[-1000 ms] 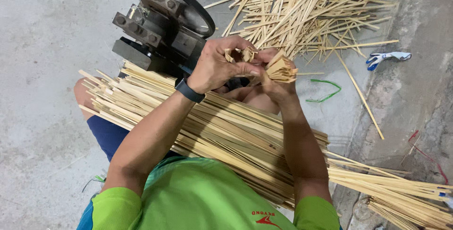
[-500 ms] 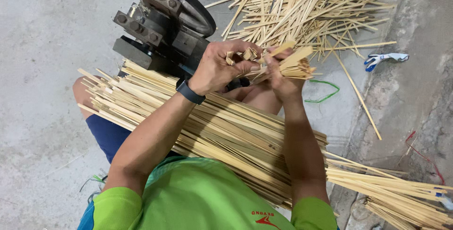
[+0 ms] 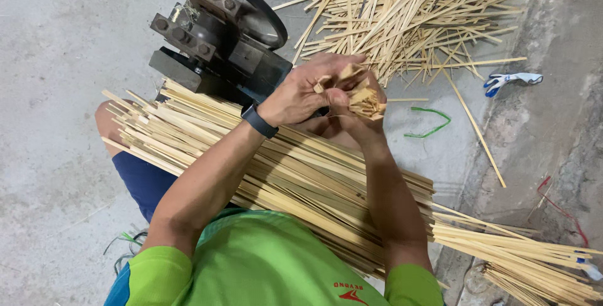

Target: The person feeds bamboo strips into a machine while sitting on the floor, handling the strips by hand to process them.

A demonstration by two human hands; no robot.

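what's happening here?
A person in a green shirt sits with a long bundle of bamboo strips across the lap. Both hands are up in front of a black machine: the left hand and right hand together grip a small bunch of strips by their ends. A loose pile of strips lies on the concrete floor beyond the machine.

Both arms reach forward from the shoulders, elbows bent, forearms converging so the 2 hands meet in front of the chest. The left hand (image 3: 301, 96) lies palm down with fingers curled closed, its wrist banded in dark. The right hand (image 3: 355, 102) sits just beside and under it, touching it, fingers curled tight in a closed grip.
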